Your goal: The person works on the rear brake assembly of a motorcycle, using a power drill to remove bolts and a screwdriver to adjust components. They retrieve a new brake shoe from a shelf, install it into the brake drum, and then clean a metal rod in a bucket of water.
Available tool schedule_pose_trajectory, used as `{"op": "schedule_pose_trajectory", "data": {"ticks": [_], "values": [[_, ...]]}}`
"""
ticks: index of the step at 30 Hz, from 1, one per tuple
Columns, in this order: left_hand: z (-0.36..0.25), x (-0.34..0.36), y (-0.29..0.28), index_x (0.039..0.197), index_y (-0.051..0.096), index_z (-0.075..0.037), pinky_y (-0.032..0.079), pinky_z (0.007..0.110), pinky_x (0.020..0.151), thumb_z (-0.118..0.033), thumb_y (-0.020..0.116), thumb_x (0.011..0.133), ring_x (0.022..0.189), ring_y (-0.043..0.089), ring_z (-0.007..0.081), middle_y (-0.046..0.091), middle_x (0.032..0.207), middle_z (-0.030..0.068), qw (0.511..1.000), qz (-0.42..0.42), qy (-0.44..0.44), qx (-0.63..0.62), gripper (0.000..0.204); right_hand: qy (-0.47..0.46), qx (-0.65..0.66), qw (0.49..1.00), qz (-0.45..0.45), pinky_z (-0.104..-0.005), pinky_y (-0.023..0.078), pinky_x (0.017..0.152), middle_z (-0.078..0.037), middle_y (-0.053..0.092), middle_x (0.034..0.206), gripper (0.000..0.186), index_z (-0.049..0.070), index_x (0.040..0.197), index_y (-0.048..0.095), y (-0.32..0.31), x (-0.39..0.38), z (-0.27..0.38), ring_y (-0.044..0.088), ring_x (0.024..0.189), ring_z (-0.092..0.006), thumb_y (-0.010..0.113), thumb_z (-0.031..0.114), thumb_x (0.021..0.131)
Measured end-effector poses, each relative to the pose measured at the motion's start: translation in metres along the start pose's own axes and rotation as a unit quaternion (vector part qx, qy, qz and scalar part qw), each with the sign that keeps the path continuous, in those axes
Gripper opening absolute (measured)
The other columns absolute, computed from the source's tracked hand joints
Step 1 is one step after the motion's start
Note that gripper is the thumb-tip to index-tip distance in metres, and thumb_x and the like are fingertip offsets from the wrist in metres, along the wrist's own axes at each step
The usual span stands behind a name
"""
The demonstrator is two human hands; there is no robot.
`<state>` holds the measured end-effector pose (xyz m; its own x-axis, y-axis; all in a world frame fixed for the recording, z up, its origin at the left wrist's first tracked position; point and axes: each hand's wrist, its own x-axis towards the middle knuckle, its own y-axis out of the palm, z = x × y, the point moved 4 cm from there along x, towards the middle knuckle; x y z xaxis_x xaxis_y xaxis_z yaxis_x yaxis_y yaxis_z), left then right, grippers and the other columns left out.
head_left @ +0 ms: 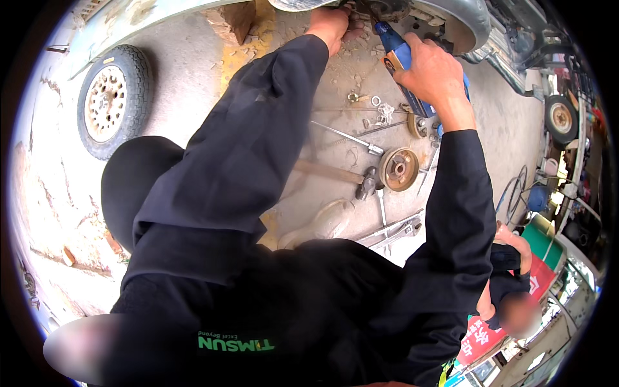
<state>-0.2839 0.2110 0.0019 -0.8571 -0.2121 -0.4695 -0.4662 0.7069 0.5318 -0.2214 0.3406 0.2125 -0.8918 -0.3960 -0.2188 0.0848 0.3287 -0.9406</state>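
Blue plastic fills your right hand [433,71]: your thumb and fingers wrap the body of a power tool [392,40], its narrow front end aimed up and left of that hand, at the round metal assembly [387,9] under the vehicle [476,22]. I cannot tell whether its tip touches the metal. Your left hand [330,27] is just left of that tip, its fingers bent and partly out of sight by the assembly, so I cannot tell whether they grip anything.

Left of your left hand, a wooden block [233,22] rests on the concrete floor [184,71]; farther left and nearer you is a wheel [106,103] with a pale rim. Below your right hand lie a white ring [376,100], a white tangle [385,114] and, nearer you, a brown metal drum [399,169], with a hammer [367,184] just to its left. Well behind that hand, to its right, is another person [509,258].
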Motion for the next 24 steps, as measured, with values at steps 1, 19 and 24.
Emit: {"op": "schedule_pose_trajectory", "data": {"ticks": [1,19,24], "values": [[-0.007,-0.004,-0.002,0.125,0.054,-0.006,0.052,0.037,0.057,-0.012,0.047,0.101,0.073,0.06,0.0207,0.062,0.094,0.0099,1.0,0.005,-0.013,-0.002,0.025,-0.002,-0.006,1.0,0.005,-0.0455,0.054,0.086,-0.019,0.068,0.108,0.05,0.009,0.119,0.061,-0.002,0.003,0.002,0.067,0.101,-0.0365,0.072,0.026,0.074],[-0.018,-0.007,-0.006,0.111,0.059,-0.009,0.057,0.036,0.058,-0.013,0.047,0.102,0.07,0.064,0.0205,0.065,0.086,0.0075,0.999,0.036,-0.035,-0.002,0.016,0.003,-0.037,0.999,0.033,-0.0436,0.056,0.086,-0.017,0.072,0.105,0.041,0.009,0.114,0.066,-0.022,0.015,0.023,0.069,0.101,-0.033,0.069,0.026,0.077],[-0.022,-0.012,-0.004,0.109,0.06,-0.01,0.056,0.035,0.057,-0.014,0.045,0.103,0.07,0.064,0.0194,0.066,0.086,0.007,0.999,0.022,-0.032,0.032,0.016,-0.002,-0.045,0.998,0.039,-0.0466,0.055,0.086,-0.018,0.071,0.106,0.051,0.011,0.118,0.064,-0.022,0.02,0.021,0.068,0.101,-0.0361,0.071,0.03,0.071]]}}
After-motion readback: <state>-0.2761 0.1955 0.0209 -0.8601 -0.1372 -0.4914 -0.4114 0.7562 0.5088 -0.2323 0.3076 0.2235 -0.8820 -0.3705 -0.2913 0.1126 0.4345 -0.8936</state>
